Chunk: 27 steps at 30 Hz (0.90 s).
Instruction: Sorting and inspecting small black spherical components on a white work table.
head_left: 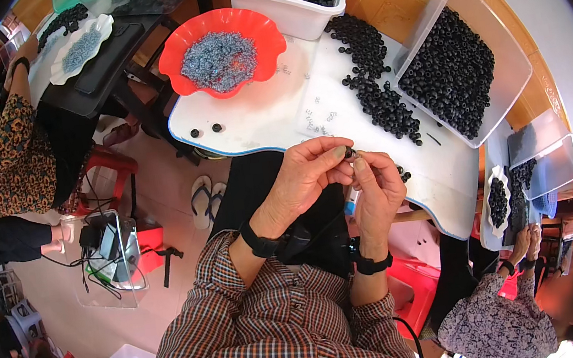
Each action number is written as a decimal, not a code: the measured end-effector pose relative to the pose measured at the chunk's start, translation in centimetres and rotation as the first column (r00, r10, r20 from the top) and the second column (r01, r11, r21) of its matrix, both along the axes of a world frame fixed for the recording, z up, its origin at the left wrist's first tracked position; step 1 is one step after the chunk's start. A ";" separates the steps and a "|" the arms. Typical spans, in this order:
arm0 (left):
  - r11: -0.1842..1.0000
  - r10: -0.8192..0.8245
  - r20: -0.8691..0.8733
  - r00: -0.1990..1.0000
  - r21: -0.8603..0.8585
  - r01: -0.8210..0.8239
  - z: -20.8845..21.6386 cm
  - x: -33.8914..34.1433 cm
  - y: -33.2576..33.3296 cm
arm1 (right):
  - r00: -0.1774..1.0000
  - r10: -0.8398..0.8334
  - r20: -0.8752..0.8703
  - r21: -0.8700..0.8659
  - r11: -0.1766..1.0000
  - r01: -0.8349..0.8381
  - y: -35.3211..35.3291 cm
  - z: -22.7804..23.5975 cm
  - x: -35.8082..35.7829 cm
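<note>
White table beyond hands. Left hand pinches small black part; right hand closed right beside it, contents too small to tell. Probably light, stiff, slippery: grip its sides.

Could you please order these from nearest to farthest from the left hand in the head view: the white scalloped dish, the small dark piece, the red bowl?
From the left hand:
1. Small dark piece, at its fingertips.
2. Red bowl, ahead and leftward on the white table.
3. White scalloped dish, far left on the dark table.
</note>
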State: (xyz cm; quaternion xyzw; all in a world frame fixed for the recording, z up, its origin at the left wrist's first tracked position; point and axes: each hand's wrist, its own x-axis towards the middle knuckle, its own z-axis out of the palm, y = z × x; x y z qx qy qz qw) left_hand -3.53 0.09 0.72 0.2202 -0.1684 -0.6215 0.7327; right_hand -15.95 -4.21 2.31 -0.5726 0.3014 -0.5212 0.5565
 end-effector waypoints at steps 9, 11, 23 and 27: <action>0.999 0.017 0.046 0.999 0.033 -0.019 0.0 0.2 0.3 | 0.999 0.042 -0.021 0.028 0.999 -0.042 0.0 0.1 0.2; 0.999 0.034 0.091 0.995 0.031 -0.036 -0.1 0.2 0.4 | 0.999 0.047 -0.028 0.023 0.999 -0.046 -0.1 0.0 0.2; 0.998 0.033 0.146 0.989 0.039 -0.039 -0.9 0.4 0.3 | 0.992 0.069 -0.104 0.045 0.997 -0.064 -0.3 -0.2 0.0; 0.997 0.045 0.172 0.984 0.058 -0.056 -0.7 0.2 0.1 | 0.993 0.040 -0.115 -0.023 0.999 -0.042 -0.4 -0.2 0.0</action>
